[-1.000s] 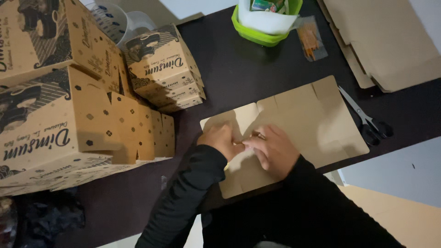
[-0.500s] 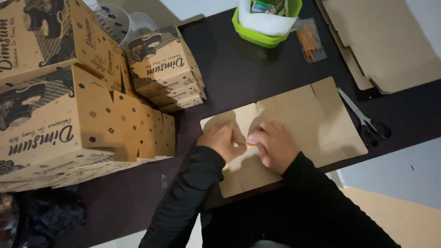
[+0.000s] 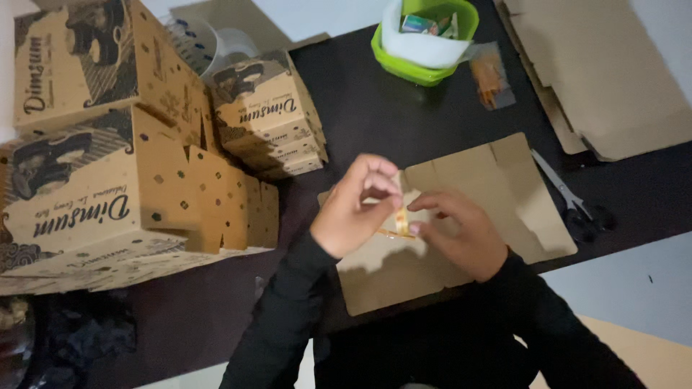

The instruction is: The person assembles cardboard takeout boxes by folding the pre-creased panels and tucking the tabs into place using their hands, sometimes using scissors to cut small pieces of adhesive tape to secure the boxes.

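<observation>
My left hand (image 3: pixel 357 209) and my right hand (image 3: pixel 461 234) are raised together above a flat brown cardboard sheet (image 3: pixel 504 180) on the dark table. Between them is a small yellow-orange strip (image 3: pixel 401 220). The left fingers pinch its upper end, and the right thumb and forefinger grip its lower end. What the strip is made of cannot be told. Both arms wear black sleeves.
Printed brown boxes (image 3: pixel 108 194) are stacked at the left, with a smaller folded stack (image 3: pixel 270 119) beside them. A green container (image 3: pixel 425 65) and a small clear packet (image 3: pixel 490 75) sit at the back. Scissors (image 3: pixel 577 205) lie right of the sheet. More flat cardboard (image 3: pixel 613 72) lies at the far right.
Both hands have lifted off the cardboard sheet towards the camera. The yellow-orange strip, earlier barely visible under the fingers, is now held up between them.
</observation>
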